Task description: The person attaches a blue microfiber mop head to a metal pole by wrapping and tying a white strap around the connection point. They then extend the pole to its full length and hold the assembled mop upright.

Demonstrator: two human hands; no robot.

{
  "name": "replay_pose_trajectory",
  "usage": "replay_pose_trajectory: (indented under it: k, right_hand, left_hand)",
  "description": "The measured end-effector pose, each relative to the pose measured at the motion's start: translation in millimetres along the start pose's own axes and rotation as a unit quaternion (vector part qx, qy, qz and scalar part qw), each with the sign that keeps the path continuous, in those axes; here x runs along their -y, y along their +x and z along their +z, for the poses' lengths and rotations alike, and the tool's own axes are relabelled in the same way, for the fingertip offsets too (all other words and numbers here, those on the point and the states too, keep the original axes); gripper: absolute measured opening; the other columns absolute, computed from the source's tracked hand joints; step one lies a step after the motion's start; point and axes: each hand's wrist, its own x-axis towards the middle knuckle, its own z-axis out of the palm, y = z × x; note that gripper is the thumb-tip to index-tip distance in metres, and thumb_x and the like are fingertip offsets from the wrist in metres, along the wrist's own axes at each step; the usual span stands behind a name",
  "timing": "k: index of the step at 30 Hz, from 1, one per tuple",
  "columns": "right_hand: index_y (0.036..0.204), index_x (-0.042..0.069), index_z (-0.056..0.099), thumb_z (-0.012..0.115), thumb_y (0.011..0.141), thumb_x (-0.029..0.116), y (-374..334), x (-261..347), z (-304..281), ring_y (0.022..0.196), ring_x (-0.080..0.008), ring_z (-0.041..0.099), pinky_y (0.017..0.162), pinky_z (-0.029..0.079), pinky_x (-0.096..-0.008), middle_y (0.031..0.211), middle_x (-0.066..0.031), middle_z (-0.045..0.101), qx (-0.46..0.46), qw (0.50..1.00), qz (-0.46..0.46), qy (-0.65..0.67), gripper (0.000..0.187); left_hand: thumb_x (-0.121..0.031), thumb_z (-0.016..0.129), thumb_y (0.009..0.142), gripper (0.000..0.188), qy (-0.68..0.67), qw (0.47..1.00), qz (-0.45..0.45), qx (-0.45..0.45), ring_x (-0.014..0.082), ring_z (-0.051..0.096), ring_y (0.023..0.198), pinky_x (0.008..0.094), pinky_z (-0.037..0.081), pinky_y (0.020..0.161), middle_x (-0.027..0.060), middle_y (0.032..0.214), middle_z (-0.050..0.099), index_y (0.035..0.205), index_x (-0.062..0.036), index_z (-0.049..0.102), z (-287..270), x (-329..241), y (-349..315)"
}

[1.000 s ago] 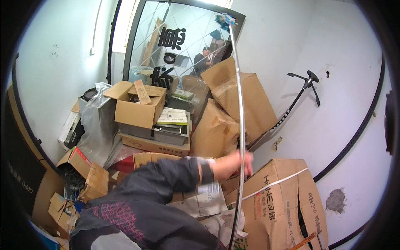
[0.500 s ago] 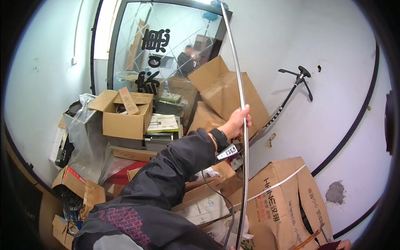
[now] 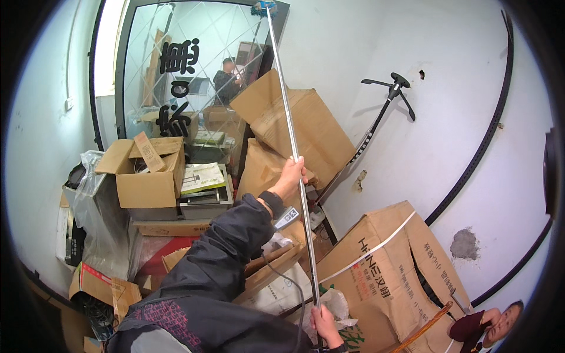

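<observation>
A long, shiny metal pole [image 3: 292,126] with a blue fringed mop head [image 3: 263,8] runs steeply through the view. The head is up at the top right corner of a mirror [image 3: 203,53] with a dark frame. Halfway along the pole, my left hand [image 3: 289,179] is wrapped round it, the arm in a black jacket sleeve. Lower down, near the bottom edge, my right hand [image 3: 325,326] also grips the pole. The pole's lowest end is out of sight.
Open cardboard boxes [image 3: 150,182] stand at left, beside a plastic-wrapped item [image 3: 103,212]. Tilted cartons [image 3: 312,126] lean behind the pole. A large strapped carton [image 3: 388,265] stands right, near a brown stick [image 3: 424,326]. A black stand [image 3: 388,97] leans on the wall. A person [image 3: 485,326] appears lower right.
The view has shifted right, so the room appears further left. My right hand has come into clear sight on the lower pole. More of the blue mop head and the person at lower right shows.
</observation>
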Motion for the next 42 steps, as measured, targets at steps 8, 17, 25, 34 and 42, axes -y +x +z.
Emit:
replay_pose_trajectory:
  k: [8,17,25,34,42]
  right_hand:
    - [0.119,0.004,0.052,0.051,0.093,0.031,-83,-129,-23,0.078,-0.0311,0.055,0.071,0.046,-0.0418,0.091,-0.0175,0.060,0.020,0.977,-0.111,-0.181,0.038]
    - [0.110,0.003,0.055,0.045,0.095,0.035,-87,-172,-46,0.085,-0.0314,0.056,0.075,0.044,-0.0393,0.096,-0.0191,0.060,0.017,0.997,0.011,-0.074,0.037]
    - [0.117,0.005,0.052,0.048,0.094,0.032,-52,-137,-36,0.085,-0.0311,0.055,0.075,0.045,-0.0417,0.096,-0.0183,0.058,-0.005,0.995,-0.039,-0.092,0.035]
    - [0.112,0.000,0.052,0.044,0.095,0.035,-45,-165,-24,0.087,-0.0358,0.054,0.076,0.043,-0.0408,0.095,-0.0216,0.058,0.001,0.992,-0.054,-0.110,0.040]
    - [0.113,0.000,0.051,0.044,0.095,0.034,-37,-137,-20,0.088,-0.0365,0.054,0.076,0.043,-0.0413,0.096,-0.0222,0.057,-0.002,0.994,-0.039,-0.100,0.039]
  left_hand:
    - [-0.032,0.043,0.097,0.026,0.042,0.998,-0.048,0.001,0.0179,0.054,0.044,0.0303,0.044,0.039,0.0054,0.064,0.050,0.087,-0.0084,0.038,-6,95,-60]
    - [-0.032,0.039,0.098,0.029,0.054,0.979,-0.189,0.055,0.0194,0.062,0.053,0.0319,0.048,0.045,0.0085,0.066,0.059,0.091,-0.0037,0.038,12,160,-173]
    - [-0.028,0.041,0.098,0.021,0.081,0.993,0.021,0.080,0.0176,0.057,0.050,0.0303,0.047,0.045,0.0055,0.062,0.053,0.092,-0.0085,0.037,18,77,-113]
    - [-0.028,0.040,0.097,0.027,0.110,0.992,-0.018,0.052,0.0207,0.056,0.044,0.0333,0.046,0.039,0.0092,0.062,0.052,0.095,-0.0013,0.039,6,-14,4]
    - [-0.028,0.040,0.096,0.028,0.136,0.982,-0.086,0.097,0.0210,0.058,0.047,0.0327,0.047,0.040,0.0097,0.065,0.054,0.093,0.0000,0.041,24,36,-56]
